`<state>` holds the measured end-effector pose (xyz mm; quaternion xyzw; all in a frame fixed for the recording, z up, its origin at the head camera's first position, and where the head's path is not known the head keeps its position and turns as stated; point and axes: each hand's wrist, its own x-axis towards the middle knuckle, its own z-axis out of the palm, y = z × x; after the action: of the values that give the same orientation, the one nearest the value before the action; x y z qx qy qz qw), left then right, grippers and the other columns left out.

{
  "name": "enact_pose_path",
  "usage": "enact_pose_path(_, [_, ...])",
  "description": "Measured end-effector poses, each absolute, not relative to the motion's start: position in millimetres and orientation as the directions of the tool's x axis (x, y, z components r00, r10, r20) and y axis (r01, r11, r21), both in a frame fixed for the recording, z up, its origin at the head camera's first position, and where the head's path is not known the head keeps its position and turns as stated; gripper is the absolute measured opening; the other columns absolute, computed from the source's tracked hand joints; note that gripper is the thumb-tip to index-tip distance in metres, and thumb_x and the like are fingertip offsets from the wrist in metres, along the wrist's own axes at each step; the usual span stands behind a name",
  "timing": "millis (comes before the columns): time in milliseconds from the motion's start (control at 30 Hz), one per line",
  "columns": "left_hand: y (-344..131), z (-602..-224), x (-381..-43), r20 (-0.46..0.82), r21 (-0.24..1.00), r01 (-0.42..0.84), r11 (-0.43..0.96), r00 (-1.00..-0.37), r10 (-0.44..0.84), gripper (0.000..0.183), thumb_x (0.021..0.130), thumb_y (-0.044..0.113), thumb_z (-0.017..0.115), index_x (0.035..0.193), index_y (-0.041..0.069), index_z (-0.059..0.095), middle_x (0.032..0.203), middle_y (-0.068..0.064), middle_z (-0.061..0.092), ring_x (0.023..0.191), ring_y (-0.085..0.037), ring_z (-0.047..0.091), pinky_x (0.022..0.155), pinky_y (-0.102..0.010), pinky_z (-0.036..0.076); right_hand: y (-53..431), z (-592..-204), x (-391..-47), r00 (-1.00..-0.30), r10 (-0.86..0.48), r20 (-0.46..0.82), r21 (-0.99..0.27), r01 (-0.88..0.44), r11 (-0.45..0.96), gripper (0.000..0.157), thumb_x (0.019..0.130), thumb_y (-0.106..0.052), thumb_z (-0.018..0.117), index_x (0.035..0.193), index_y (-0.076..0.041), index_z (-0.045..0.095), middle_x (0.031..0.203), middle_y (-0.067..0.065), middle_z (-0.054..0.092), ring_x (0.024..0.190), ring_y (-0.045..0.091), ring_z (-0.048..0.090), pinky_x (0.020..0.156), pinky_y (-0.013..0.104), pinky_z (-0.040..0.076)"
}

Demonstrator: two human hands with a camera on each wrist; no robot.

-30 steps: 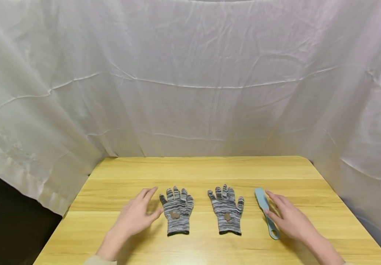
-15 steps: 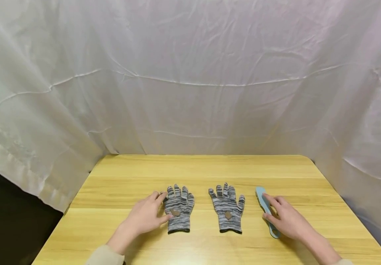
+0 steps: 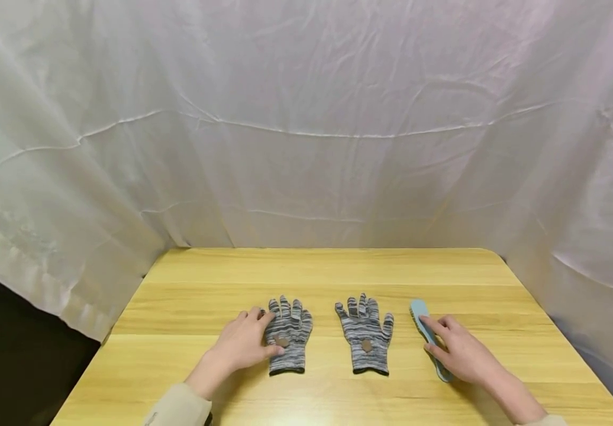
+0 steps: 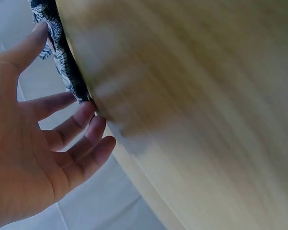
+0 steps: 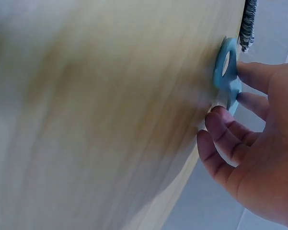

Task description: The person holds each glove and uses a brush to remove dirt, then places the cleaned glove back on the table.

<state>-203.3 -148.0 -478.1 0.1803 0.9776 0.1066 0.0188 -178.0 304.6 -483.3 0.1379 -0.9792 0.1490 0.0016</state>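
Observation:
Two grey-and-black knitted gloves lie flat on the wooden table, fingers pointing away, each with a brown patch. My left hand (image 3: 242, 340) is at the outer side of the left glove (image 3: 292, 349), its thumb and index fingertips over the knit; in the left wrist view the thumb (image 4: 38, 36) touches the glove and the other fingers are loosely bent. The right glove (image 3: 366, 337) lies apart from both hands. A light-blue long-handled brush (image 3: 419, 307) lies slanted to the right, bristles facing left and down. My right hand (image 3: 461, 352) holds it between thumb and index finger.
The wooden table (image 3: 317, 272) has rounded far corners. Pale curtains (image 3: 306, 177) hang behind it and along both sides. A dark area (image 3: 13, 355) shows beyond the table at the lower left.
My left hand has moved right, from beside the left glove onto its outer edge. My right thumb and index finger have settled on the brush, which has hardly moved. The gloves lie as before.

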Motion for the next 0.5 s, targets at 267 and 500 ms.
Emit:
enact_pose_path(267, [-142, -476, -203, -0.019, 0.187, 0.325, 0.927, -0.943, 0.334, 0.089, 0.07, 0.069, 0.066, 0.137, 0.014, 0.05, 0.13, -0.019, 0.048, 0.102, -0.036, 0.052, 0.079, -0.05, 0.051, 305, -485, -174, -0.959, -0.279, 0.044, -0.276, -0.28, 0.919, 0.053, 0.09, -0.02, 0.063, 0.14, -0.017, 0.048, 0.101, 0.002, 0.049, 0.072, 0.009, 0.044, 0.061, 0.026, 0.04])
enact_pose_path(500, [-137, -473, -203, -0.057, 0.259, 0.291, 0.921, -0.947, 0.315, 0.087, 0.069, 0.061, 0.072, 0.138, 0.014, 0.049, 0.136, -0.025, 0.044, 0.112, -0.044, 0.05, 0.089, -0.057, 0.046, 309, -485, -173, -0.958, -0.287, 0.032, -0.273, -0.284, 0.919, 0.053, 0.091, -0.018, 0.062, 0.142, -0.018, 0.046, 0.095, -0.001, 0.05, 0.069, 0.009, 0.043, 0.06, 0.026, 0.04])
